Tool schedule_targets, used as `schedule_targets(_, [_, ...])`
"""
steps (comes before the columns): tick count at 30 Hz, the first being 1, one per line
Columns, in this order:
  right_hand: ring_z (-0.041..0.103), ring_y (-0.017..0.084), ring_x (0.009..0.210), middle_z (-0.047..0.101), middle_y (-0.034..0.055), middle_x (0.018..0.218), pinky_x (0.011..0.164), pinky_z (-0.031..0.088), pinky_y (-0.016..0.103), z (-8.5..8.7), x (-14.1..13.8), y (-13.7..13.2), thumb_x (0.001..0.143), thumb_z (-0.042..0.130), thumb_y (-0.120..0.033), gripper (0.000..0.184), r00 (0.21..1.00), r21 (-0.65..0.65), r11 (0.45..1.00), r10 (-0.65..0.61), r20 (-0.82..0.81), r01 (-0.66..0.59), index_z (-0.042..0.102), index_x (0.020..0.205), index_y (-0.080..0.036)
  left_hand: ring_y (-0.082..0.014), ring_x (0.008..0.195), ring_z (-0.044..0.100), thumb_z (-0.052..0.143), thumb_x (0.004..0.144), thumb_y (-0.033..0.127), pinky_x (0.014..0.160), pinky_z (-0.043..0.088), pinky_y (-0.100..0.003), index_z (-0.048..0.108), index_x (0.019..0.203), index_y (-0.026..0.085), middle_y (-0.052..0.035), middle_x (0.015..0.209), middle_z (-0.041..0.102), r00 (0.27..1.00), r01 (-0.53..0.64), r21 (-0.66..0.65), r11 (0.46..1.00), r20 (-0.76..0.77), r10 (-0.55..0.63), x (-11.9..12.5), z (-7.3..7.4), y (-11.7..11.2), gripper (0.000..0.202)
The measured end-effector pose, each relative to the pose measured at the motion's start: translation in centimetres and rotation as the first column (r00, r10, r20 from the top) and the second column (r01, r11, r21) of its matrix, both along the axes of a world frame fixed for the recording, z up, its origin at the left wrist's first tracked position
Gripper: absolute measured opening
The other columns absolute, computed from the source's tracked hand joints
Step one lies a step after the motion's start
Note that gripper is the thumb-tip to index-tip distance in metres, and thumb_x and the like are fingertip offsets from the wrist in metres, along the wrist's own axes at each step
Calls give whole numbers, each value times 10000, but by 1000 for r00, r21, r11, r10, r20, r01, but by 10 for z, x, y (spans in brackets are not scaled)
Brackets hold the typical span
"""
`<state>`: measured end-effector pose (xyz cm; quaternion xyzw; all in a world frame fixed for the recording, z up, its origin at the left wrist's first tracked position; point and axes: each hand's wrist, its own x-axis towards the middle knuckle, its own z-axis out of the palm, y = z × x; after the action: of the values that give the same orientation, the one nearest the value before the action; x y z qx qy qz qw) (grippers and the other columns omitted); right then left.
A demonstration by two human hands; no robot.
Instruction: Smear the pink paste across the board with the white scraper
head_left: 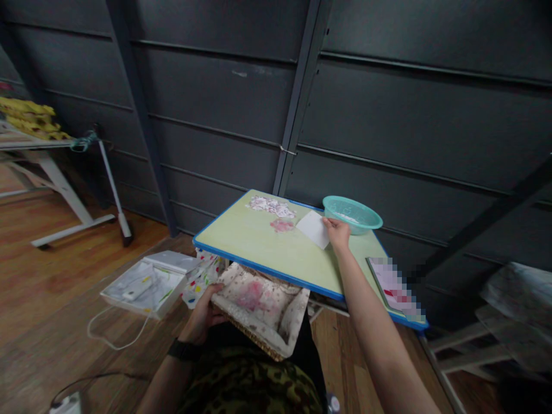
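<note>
A small table with a pale green top and blue edging is bearing everything; a teal bowl is sitting at its far right corner; a white sheet is lying just beside it; a pink scrap and patterned scraps are resting near the far edge; a pad is lying along the right.

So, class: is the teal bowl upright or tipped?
Upright. The bowl stands on the table beside the right hand, with its rim level, its mouth up and a little white stuff inside.
</note>
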<state>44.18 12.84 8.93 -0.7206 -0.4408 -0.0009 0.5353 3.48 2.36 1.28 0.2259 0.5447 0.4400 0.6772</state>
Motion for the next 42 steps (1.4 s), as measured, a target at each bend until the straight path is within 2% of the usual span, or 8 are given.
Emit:
schedule_targets(7, [742, 380, 858, 795, 138, 725, 811, 547, 441, 7, 0, -6, 724, 713, -619, 504, 998, -16, 999, 35, -57, -36, 849, 765, -136, -231, 536, 684, 646, 886, 360, 554, 608, -354, 612, 908, 216, -20, 644, 678, 999, 44, 9, 999, -31, -44, 3, 17, -7, 150])
schedule_targets(12, [743, 404, 954, 819, 163, 829, 876, 539, 467, 7, -5, -7, 751, 685, -611, 505, 999, 15, 1000, 13, -43, -12, 855, 809, -139, -219, 518, 676, 559, 952, 323, 538, 606, -339, 609, 925, 205, -21, 631, 666, 996, 69, 0, 998, -59, -69, 6, 24, -7, 131])
schedule_targets(18, [738, 362, 841, 806, 137, 786, 814, 539, 431, 6, -13, -6, 693, 725, -624, 494, 990, -34, 992, 117, -74, -120, 834, 731, -143, -214, 521, 669, 619, 899, 316, 538, 612, -345, 624, 965, 192, -12, 653, 662, 996, 50, 10, 999, -74, -49, 6, 27, -8, 140])
schedule_targets(24, [708, 341, 793, 769, 118, 695, 765, 511, 410, 5, -13, -12, 693, 676, -656, 534, 997, -20, 999, 42, -57, -44, 830, 728, -147, -197, 513, 644, 690, 835, 312, 493, 579, -314, 629, 927, 203, 8, 637, 635, 998, 19, 21, 1000, -58, -18, 6, 29, -9, 154])
schedule_targets(29, [681, 282, 722, 780, 107, 732, 679, 484, 362, 3, -23, -15, 667, 684, -682, 574, 974, -43, 977, 203, -103, -209, 836, 755, -135, -205, 533, 648, 672, 849, 335, 488, 566, -305, 628, 880, 192, -17, 622, 646, 997, 37, -5, 999, -74, -37, 5, 28, -7, 153])
schedule_targets(34, [673, 284, 714, 777, 126, 723, 662, 469, 358, 4, -26, -17, 639, 695, -712, 597, 980, -21, 986, 163, -113, -167, 825, 721, -135, -186, 490, 622, 686, 845, 327, 453, 542, -284, 622, 881, 197, 2, 607, 616, 997, 34, 17, 999, -68, -33, 4, 23, -7, 149])
schedule_targets(42, [582, 198, 598, 751, 84, 686, 565, 386, 309, -2, -47, -14, 635, 686, -758, 655, 927, -54, 933, 345, -149, -356, 822, 766, -130, -191, 502, 654, 682, 860, 328, 478, 577, -294, 630, 919, 192, 3, 617, 645, 999, 44, 17, 999, -17, -44, 2, 28, -8, 157])
